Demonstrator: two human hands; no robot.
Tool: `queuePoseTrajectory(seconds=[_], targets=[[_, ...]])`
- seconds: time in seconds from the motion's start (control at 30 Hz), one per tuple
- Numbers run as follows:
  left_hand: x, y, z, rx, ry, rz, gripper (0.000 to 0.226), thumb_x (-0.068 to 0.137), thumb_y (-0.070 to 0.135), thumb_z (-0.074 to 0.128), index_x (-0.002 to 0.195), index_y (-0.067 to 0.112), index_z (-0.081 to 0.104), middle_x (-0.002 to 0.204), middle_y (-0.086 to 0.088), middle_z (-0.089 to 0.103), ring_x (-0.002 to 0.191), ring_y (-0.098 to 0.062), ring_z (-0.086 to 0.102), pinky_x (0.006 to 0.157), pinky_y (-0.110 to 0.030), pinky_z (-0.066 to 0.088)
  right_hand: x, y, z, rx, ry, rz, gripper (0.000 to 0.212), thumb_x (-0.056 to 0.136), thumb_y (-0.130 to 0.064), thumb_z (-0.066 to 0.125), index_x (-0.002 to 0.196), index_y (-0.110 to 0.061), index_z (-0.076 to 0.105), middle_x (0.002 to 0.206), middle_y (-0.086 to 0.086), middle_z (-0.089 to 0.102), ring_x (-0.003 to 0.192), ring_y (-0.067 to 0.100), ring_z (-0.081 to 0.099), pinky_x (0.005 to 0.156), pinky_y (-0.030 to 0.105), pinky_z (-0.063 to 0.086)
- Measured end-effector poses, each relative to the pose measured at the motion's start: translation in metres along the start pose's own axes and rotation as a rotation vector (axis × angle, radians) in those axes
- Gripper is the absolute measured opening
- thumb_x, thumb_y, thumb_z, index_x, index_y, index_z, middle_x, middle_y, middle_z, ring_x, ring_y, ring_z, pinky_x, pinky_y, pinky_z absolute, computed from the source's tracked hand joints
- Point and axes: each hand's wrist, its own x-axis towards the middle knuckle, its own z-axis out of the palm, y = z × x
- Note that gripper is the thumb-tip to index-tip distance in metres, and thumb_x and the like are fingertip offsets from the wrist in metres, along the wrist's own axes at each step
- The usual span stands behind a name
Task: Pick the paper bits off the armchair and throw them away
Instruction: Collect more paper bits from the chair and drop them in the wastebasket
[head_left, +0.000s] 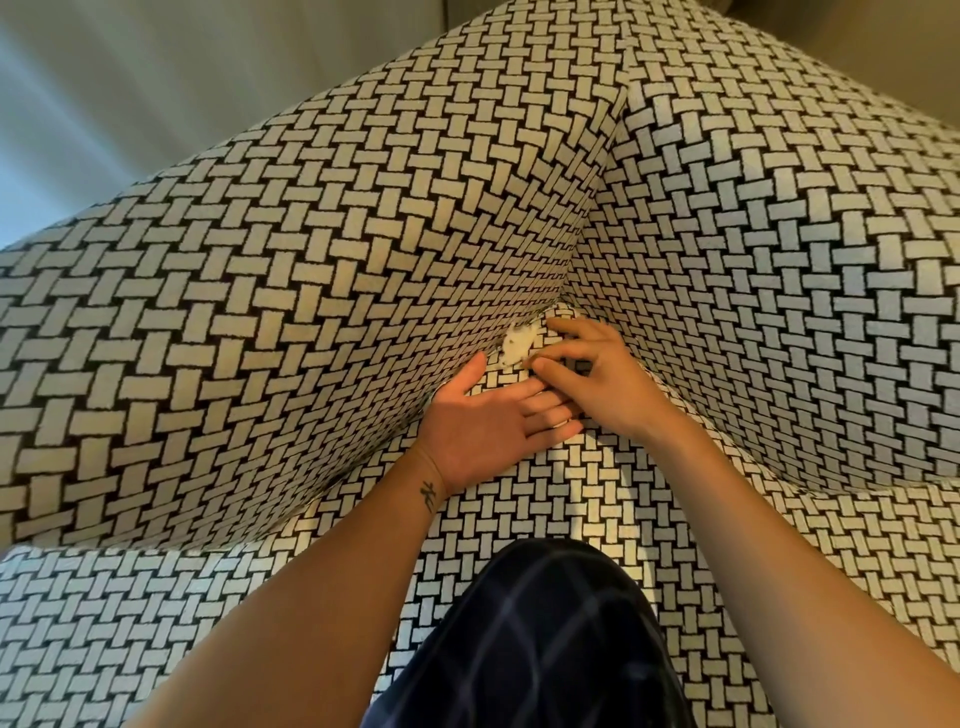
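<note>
My left hand (488, 423) lies palm up on the armchair (291, 291) seat, fingers straight and together, holding nothing, its thumb against the foot of the left armrest. A small dark tattoo (428, 493) marks that wrist. My right hand (602, 379) reaches over the left fingertips into the back corner of the seat, where armrest, backrest and cushion meet. There a white crumpled paper bit (516, 347) sits in the crease. My right fingers (563, 326) are curled on either side of it, one tip touching its lower edge, another just beside its top. I cannot tell whether they pinch it or only touch it. The whole chair is covered in a black-and-cream basketweave print. Below my arms, my dark checked garment (545, 634) overlaps the front of the seat.
</note>
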Motion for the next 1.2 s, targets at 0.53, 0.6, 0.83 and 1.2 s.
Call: queuePoseTrajectory(seconds=[0.53,0.6,0.83,1.2], targets=[[0.001,0.0,-0.001,-0.066,0.008,-0.004,0.086,0.104,0.06,0.028,0.149,-0.012,0.037,0.157,-0.032,0.035,0.153,-0.036,0.017,0.126,-0.052,0.005,-0.014,-0.02,-0.011,0.285,0.076,0.083,0.02,0.097,-0.02,0.064,0.114,-0.026,0.074,0.117,-0.017,0.067,0.111,-0.003,0.059,0.093,0.016,0.044],[0.0,0.0,0.0,-0.07,-0.002,0.0,0.086,0.104,0.06,0.028,0.148,-0.013,0.039,0.155,-0.033,0.037,0.153,-0.036,0.016,0.125,-0.053,0.004,-0.001,-0.021,-0.007,0.195,0.102,0.085,0.033,0.096,-0.024,0.066,0.129,-0.027,0.065,0.124,-0.015,0.063,0.115,0.001,0.056,0.099,0.02,0.044],[0.0,0.001,0.003,-0.043,0.054,0.016,0.081,0.102,0.062,0.031,0.158,0.003,0.029,0.157,-0.03,0.037,0.152,-0.039,0.02,0.124,-0.054,0.007,0.027,-0.028,0.019,-0.311,-0.006,-0.036,0.028,0.088,-0.035,0.074,0.115,-0.026,0.071,0.117,-0.006,0.061,0.119,0.02,0.037,0.099,0.037,0.036],[-0.002,0.0,0.001,-0.051,0.082,-0.02,0.091,0.101,0.06,0.04,0.156,-0.009,0.022,0.164,-0.03,0.021,0.155,-0.04,0.01,0.127,-0.054,0.004,0.018,-0.027,0.002,0.015,0.115,0.061,0.018,0.1,-0.029,0.061,0.108,-0.018,0.073,0.103,-0.008,0.072,0.096,0.006,0.064,0.089,0.026,0.05]])
